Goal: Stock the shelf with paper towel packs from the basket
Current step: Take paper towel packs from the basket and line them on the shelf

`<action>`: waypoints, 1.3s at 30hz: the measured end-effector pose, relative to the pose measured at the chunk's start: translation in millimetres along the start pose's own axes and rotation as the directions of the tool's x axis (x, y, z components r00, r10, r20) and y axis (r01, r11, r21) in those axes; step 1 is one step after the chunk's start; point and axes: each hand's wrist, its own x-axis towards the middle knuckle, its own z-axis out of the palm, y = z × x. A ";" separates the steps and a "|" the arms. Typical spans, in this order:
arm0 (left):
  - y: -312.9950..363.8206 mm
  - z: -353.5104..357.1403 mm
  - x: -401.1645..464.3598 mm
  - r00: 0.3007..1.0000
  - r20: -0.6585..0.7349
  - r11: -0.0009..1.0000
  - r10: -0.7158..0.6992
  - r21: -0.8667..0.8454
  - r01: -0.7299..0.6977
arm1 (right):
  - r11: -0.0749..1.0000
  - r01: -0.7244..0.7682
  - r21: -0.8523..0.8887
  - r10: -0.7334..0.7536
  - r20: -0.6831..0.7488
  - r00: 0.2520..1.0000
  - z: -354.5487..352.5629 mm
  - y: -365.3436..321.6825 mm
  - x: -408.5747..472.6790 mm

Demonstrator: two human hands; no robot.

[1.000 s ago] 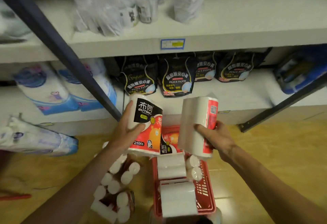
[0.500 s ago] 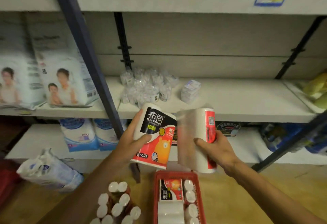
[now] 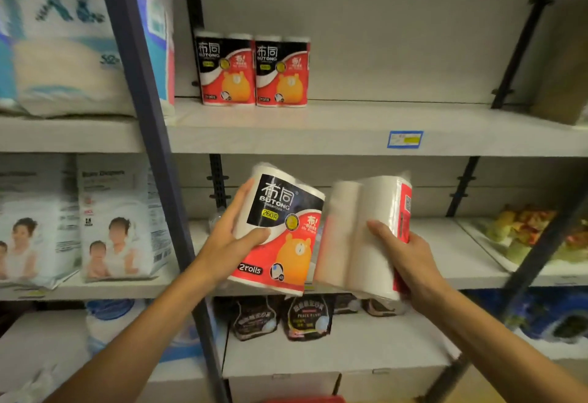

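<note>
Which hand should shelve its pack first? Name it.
Left hand: its pack faces label-out like the two shelved packs and sits nearer them. The right hand pack is turned away.

Top shelf [image 3: 350,129]: two towel packs [image 3: 253,71] upright, touching, at its left end. Middle shelf [image 3: 445,262] carries yellowish packets [image 3: 528,230] on the right. Bottom shelf [image 3: 334,351] holds black pouches [image 3: 307,318] in a row.

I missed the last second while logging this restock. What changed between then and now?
Both hands rose from above the basket to shelf height. The left hand keeps its grip on one pack, the right hand on the other pack. Nothing let go.
</note>
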 end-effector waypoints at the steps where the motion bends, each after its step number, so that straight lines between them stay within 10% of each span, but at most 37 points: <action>1: 7.4 0.7 4.1 1.000 0.002 1.000 0.018 -0.007 -0.018 | 1.000 0.001 0.021 -0.001 0.009 1.000 -2.6 -9.9 -0.7; 16: 66.3 15.8 35.5 0.991 0.032 0.986 0.129 -0.111 -0.125 | 0.957 0.253 -0.143 -0.249 0.041 0.968 -43.9 -87.5 -8.7; 19: 72.0 15.1 38.9 0.986 0.002 0.980 0.166 -0.107 -0.165 | 0.821 0.508 -0.259 -0.466 0.211 0.860 -59.3 -97.5 -12.6; 23: 80.0 16.7 43.8 0.987 -0.069 0.976 0.147 -0.154 -0.156 | 0.328 0.730 -0.600 -0.708 0.355 0.610 -68.2 -105.1 2.1; 27: 88.3 20.3 45.1 0.981 -0.130 0.974 0.142 -0.157 -0.162 | 0.395 0.792 -0.466 -0.768 0.305 0.563 -64.4 -111.5 15.4; 30: 91.6 23.7 41.7 0.976 -0.156 0.973 0.149 -0.153 -0.173 | 0.205 0.734 -0.647 -0.770 0.356 0.529 -69.5 -108.6 19.3; 34: 93.8 26.6 41.9 0.974 -0.176 0.979 0.139 -0.125 -0.163 | 0.302 0.747 -0.593 -0.788 0.286 0.545 -69.3 -106.1 24.0; 39: 92.0 31.3 47.1 0.969 -0.226 0.980 0.100 -0.144 -0.135 | 0.594 0.798 -0.102 -0.770 0.215 0.601 -64.0 -107.8 29.7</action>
